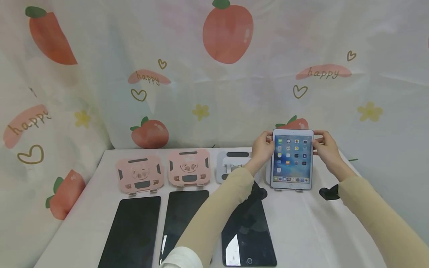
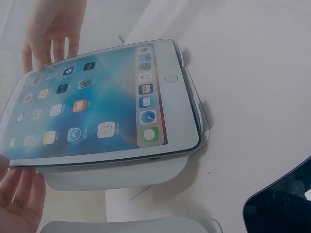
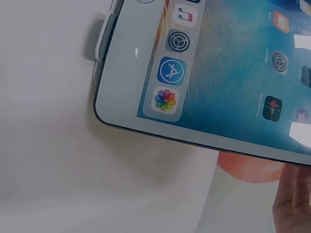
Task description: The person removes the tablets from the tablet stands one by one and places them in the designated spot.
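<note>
A white tablet (image 1: pixel 292 159) with its home screen lit stands upright, leaning on a stand (image 2: pixel 116 177) at the table's back right. My left hand (image 1: pixel 263 150) grips its left edge, thumb at the front and fingers toward the back. On the opposite edge my right hand (image 1: pixel 326 150) pinches the tablet near its upper part. Most of the stand is hidden behind the tablet; in the left wrist view its pale plate and lower lip show. The right wrist view shows the tablet's lower corner resting by the stand's lip.
Two pink stands (image 1: pixel 140 173) and a white-grey stand (image 1: pixel 231 158) line the table's back left. Several dark tablets (image 1: pixel 132 230) lie flat before them, partly under my left forearm. A patterned cloth (image 1: pixel 228 93) hangs behind the table (image 1: pixel 301 230).
</note>
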A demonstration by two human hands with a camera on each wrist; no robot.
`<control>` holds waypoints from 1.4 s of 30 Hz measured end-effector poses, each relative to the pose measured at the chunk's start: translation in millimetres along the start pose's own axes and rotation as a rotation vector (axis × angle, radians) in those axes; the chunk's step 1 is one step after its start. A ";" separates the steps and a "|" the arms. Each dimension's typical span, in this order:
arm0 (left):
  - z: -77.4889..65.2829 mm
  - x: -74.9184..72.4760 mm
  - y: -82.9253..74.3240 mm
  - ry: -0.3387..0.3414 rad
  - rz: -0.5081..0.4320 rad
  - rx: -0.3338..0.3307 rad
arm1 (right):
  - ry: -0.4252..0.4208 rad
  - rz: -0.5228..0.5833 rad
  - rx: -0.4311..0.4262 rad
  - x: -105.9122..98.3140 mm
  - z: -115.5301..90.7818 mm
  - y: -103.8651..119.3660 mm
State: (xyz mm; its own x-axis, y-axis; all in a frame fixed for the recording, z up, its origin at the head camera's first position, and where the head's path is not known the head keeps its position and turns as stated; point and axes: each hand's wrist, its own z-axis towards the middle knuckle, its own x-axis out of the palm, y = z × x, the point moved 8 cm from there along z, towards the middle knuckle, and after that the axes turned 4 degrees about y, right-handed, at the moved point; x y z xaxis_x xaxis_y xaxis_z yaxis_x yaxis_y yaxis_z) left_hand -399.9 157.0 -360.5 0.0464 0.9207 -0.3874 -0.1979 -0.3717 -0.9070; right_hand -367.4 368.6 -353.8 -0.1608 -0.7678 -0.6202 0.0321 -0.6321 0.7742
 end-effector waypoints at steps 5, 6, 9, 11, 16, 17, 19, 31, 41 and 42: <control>-3.7 0.7 -2.7 0.014 -0.036 0.025 | -0.017 0.022 -0.018 -5.1 -5.6 1.5; -4.7 0.5 -2.8 0.017 -0.048 0.030 | -0.020 0.026 -0.023 -6.1 -6.2 1.3; -7.4 -1.0 -2.4 0.028 -0.077 0.041 | -0.023 0.043 -0.036 -8.5 -8.1 0.6; -9.2 -2.1 -2.5 0.037 -0.094 0.052 | -0.022 0.054 -0.048 -10.0 -9.6 0.6; -13.1 -4.4 -3.8 0.050 -0.123 0.078 | -0.028 0.087 -0.092 -14.0 -14.3 2.8; -13.6 -4.4 -3.9 0.052 -0.126 0.080 | -0.029 0.095 -0.102 -14.8 -15.4 3.2; -14.4 -4.5 -4.9 0.051 -0.130 0.088 | -0.032 0.114 -0.122 -16.2 -17.4 3.9; -21.5 -7.2 -13.7 0.061 -0.153 0.140 | -0.022 0.174 -0.211 -25.2 -26.5 7.5; -27.7 -7.9 -20.8 0.076 -0.194 0.207 | -0.027 0.164 -0.251 -31.9 -39.3 16.3; -28.7 -7.5 -21.4 0.077 -0.190 0.216 | -0.029 0.165 -0.259 -32.6 -40.5 16.9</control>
State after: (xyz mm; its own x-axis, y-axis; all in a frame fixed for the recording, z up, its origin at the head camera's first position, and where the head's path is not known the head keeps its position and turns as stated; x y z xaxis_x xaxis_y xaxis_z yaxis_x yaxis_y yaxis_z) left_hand -367.9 154.7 -342.9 0.1748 0.9567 -0.2329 -0.3822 -0.1521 -0.9115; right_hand -321.7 378.7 -325.7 -0.1606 -0.8613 -0.4821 0.3095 -0.5078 0.8040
